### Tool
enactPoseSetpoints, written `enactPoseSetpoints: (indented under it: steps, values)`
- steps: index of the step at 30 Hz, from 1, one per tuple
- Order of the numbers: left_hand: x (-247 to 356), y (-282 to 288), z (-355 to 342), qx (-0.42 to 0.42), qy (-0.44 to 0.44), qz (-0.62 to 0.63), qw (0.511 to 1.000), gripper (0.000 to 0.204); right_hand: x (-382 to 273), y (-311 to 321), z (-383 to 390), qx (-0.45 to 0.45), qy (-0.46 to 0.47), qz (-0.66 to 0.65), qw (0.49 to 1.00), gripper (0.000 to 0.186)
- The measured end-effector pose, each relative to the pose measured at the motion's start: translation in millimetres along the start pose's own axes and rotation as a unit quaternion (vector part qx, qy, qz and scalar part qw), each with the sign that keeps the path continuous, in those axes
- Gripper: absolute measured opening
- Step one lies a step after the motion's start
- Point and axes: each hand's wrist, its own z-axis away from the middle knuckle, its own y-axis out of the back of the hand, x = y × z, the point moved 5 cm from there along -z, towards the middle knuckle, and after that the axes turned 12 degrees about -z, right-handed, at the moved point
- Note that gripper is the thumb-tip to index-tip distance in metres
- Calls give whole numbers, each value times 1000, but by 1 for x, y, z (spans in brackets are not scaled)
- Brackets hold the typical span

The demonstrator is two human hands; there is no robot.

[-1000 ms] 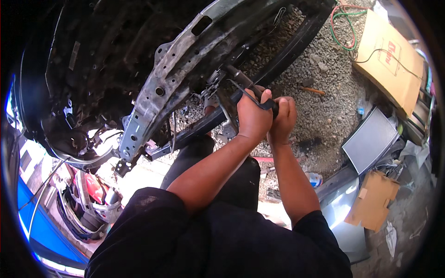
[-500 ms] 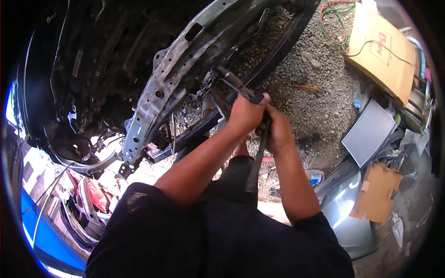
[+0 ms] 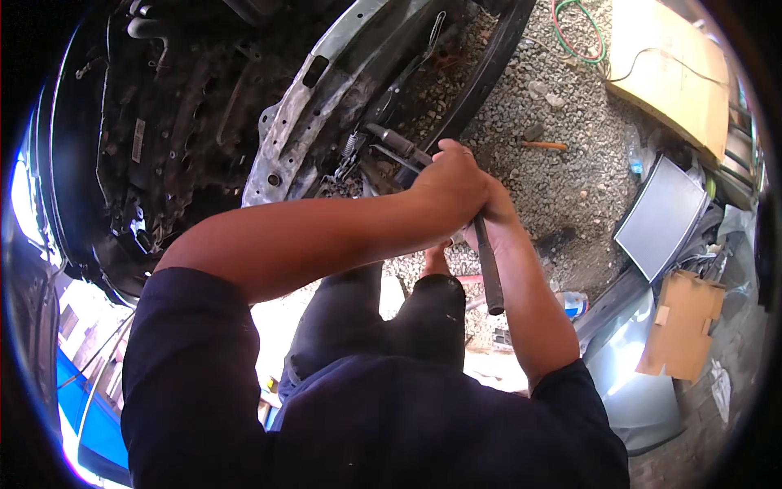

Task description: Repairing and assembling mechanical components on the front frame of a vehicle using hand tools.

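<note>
My left hand (image 3: 450,183) is closed around a grey metal tool (image 3: 401,143), whose cylindrical end reaches over a spring and latch (image 3: 349,155) beside the perforated steel crossmember (image 3: 289,138) of a car's front end. My right hand (image 3: 498,210) is just right of and partly behind my left, closed on a long dark metal bar (image 3: 491,269) that hangs down along my right forearm. How the bar and tool join is hidden by my hands. A black beam (image 3: 472,90) runs past them above the gravel.
Dark engine bay (image 3: 163,138) at upper left. On the right lie cardboard (image 3: 668,90), red-green hoses (image 3: 582,49), a radiator-like panel (image 3: 660,220), a silver body panel (image 3: 631,407), a cardboard piece (image 3: 676,326) and a wooden stick (image 3: 544,145) on gravel (image 3: 570,187). A blue panel (image 3: 98,416) is lower left.
My left forearm has swung up to lie more horizontally, and both hands have shifted slightly. The long bar, hidden a second ago, now hangs below my hands. The view has turned slightly.
</note>
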Motion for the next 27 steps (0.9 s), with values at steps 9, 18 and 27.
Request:
enactPoseSetpoints:
  steps: [9,18,27]
  values:
    - [-30,-9,-23,-101,-17,176,979,30,4,7,31,-170,39,-142,974,41]
    - [-30,-10,-16,-69,20,164,984,22,-29,4,23,-33,440,529,725,29]
    - [-19,-16,-15,-61,63,87,992,25,-54,-6,-13,-63,44,247,966,25]
